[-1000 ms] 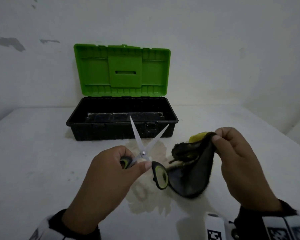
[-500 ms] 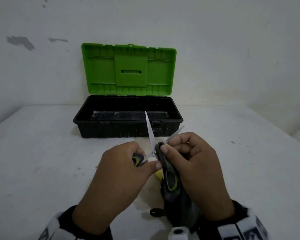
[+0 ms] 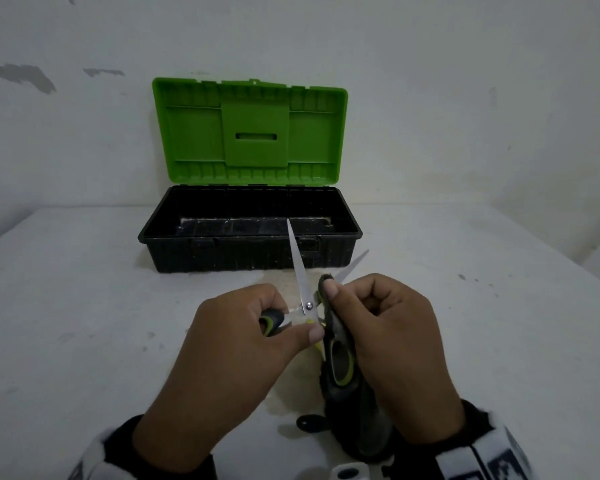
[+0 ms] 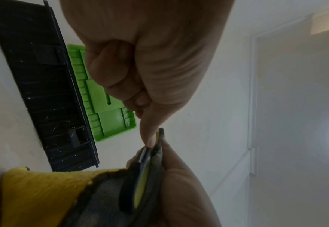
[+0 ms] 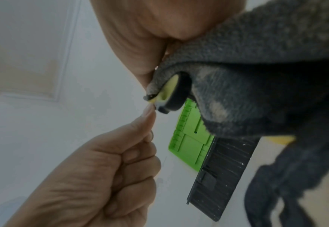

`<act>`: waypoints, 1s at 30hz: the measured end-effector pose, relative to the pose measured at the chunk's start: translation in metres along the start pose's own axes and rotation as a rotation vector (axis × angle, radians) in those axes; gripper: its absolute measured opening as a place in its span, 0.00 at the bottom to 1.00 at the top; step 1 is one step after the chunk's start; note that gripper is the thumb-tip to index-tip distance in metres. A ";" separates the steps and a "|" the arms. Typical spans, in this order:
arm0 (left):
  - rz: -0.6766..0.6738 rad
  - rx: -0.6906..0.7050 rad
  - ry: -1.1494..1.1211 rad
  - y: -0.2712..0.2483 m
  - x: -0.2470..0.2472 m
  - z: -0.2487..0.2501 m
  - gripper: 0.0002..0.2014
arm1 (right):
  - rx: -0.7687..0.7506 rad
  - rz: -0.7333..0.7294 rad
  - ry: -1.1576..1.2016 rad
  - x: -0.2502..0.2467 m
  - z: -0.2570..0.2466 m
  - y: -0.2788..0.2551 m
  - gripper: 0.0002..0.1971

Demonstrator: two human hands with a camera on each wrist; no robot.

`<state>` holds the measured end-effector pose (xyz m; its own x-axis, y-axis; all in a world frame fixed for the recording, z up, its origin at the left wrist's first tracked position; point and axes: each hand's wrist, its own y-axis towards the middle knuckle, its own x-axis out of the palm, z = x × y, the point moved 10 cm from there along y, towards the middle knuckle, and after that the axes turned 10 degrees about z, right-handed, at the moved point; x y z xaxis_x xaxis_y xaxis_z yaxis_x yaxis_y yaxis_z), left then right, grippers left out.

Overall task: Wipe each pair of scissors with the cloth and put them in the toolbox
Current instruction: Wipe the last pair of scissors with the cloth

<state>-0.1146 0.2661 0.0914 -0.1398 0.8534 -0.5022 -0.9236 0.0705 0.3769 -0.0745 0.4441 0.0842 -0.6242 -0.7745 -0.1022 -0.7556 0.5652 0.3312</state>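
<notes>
Scissors [image 3: 303, 282]: held above the table [image 3: 84, 323], in front of the toolbox, blades spread apart; one blade points up and away toward the box, the other angles right with only its tip showing past the right hand.
Left hand [image 3: 236, 344]: fingers curled round one black-and-green handle loop, thumb tip lying just below the pivot screw; the blades rise beyond the knuckles.
Right hand [image 3: 392, 341]: fingers and thumb clenched on the cloth, pinching it round the right blade close to the pivot.
Cloth [image 3: 357, 403]: dark grey with a yellow side, folded over the blade and the second handle loop, the rest hanging below the right palm.
Second handle loop: black with a green inner rim, lying against the cloth beside the right palm.
Toolbox [image 3: 250, 251]: black tray with green lid [image 3: 250, 133] standing upright, on the table beyond the hands and apart from the scissors.
Wall [image 3: 465, 98]: pale, with chipped patches at upper left.
</notes>
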 end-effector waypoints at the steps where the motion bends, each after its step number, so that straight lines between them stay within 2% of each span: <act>1: 0.003 0.003 0.007 0.000 0.000 0.000 0.19 | 0.006 0.014 0.010 -0.002 0.001 0.002 0.14; 6: -0.002 -0.001 -0.030 0.004 0.000 -0.002 0.17 | 0.055 -0.125 0.026 0.011 0.001 -0.003 0.13; 11: -0.037 0.002 -0.057 0.002 0.003 -0.005 0.18 | 0.045 -0.018 0.024 -0.004 0.009 0.011 0.15; 15: -0.064 -0.008 -0.075 0.005 0.004 -0.007 0.16 | 0.065 -0.151 -0.010 0.011 0.007 -0.001 0.15; 20: -0.067 -0.005 -0.093 0.006 0.003 -0.003 0.15 | 0.089 -0.058 0.029 -0.002 0.012 0.011 0.17; 24: -0.058 0.015 -0.080 0.006 0.001 -0.003 0.15 | 0.092 -0.153 0.006 0.011 0.007 -0.005 0.16; 28: -0.053 0.033 -0.082 0.003 -0.002 0.000 0.15 | 0.075 -0.055 0.024 -0.004 0.008 0.009 0.17; 30: -0.044 0.050 -0.066 0.003 -0.003 0.001 0.15 | 0.073 -0.061 0.019 -0.003 0.009 0.008 0.18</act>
<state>-0.1168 0.2641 0.0954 -0.0740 0.8809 -0.4674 -0.9093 0.1329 0.3945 -0.0803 0.4539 0.0791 -0.5733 -0.8129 -0.1023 -0.8050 0.5355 0.2554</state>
